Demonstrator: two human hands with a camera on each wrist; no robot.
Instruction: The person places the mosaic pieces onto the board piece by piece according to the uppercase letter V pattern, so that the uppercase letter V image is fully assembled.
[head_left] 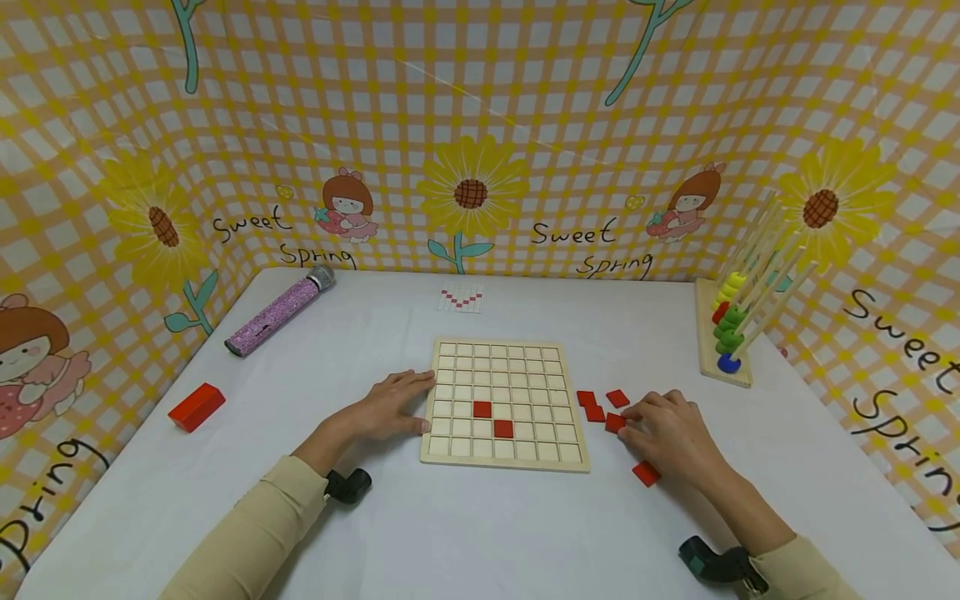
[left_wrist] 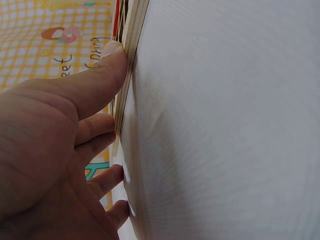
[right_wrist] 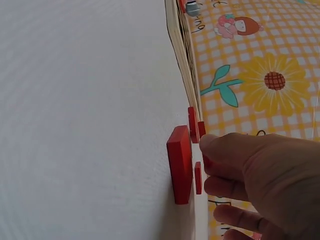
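A wooden grid board point(head_left: 450, 457) lies flat on the table, with one red square tile point(head_left: 482, 409) and a second red tile point(head_left: 503, 429) in its cells. My left hand point(head_left: 388, 407) rests at the board's left edge, thumb and fingertips against the wooden side point(left_wrist: 131, 47) and the fingers fairly straight. Right of the board, my right hand point(head_left: 670, 435) pinches a red tile point(head_left: 614, 423) between thumb and fingers; the thumb partly hides it in the right wrist view. Around that hand lie several loose red tiles, one nearer me point(head_left: 647, 473) and another just beyond the fingertips point(head_left: 618, 398).
A small pattern card point(head_left: 461, 299) lies behind the board. At the back left is a glittery purple microphone point(head_left: 277, 316), with a red block point(head_left: 197, 407) nearer on the left. A peg stand with coloured beads point(head_left: 712, 350) stands at the back right. Patterned cloth surrounds the table.
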